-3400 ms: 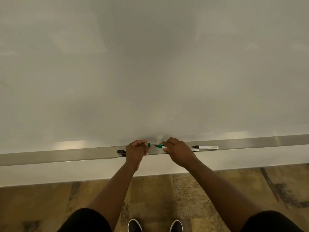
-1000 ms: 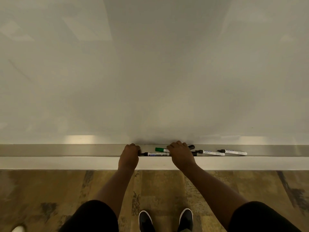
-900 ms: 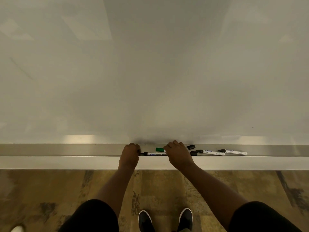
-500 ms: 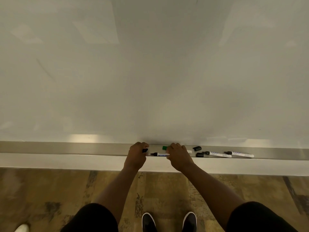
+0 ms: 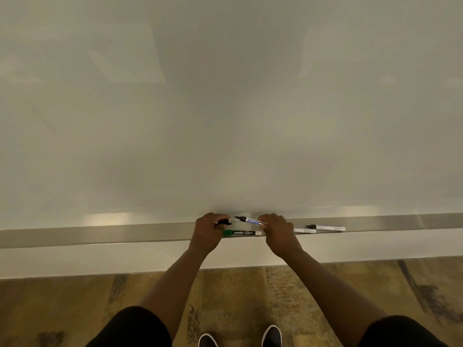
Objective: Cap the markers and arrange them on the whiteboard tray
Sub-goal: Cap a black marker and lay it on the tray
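While I scan from the left, the long metal whiteboard tray (image 5: 100,234) runs bare under the whiteboard (image 5: 225,108) until mid-frame. My left hand (image 5: 209,232) sits over the tray with fingers curled shut around a small black cap (image 5: 224,222), which pokes out toward the right from between thumb and fingers. Just below and right of that, a green marker (image 5: 241,232) lies flat along the tray, green cap on, pointing left, its left end touching or tucked just under my left hand; cannot tell which. Above it, a black marker (image 5: 250,220) is lifted off the tray, uncapped, with its black tip pointing left at the cap; a small gap separates tip and cap. Blue lettering shows on its white barrel. My right hand (image 5: 279,232) pinches the barrel's right end, fingers closed over it, knuckles up. To the right of that hand, a second white marker (image 5: 304,230) lies on the tray, its left part hidden behind my hand, so I cannot tell if it is capped. Just beside it, slightly farther back, a third white marker (image 5: 325,227) lies flat with a black end pointing left; too small to say whether that is a bare tip or a cap. The rest of the tray to the right carries nothing I can make out. Below, patterned brown floor (image 5: 238,296), two dark shoes (image 5: 208,340) at the bottom edge.
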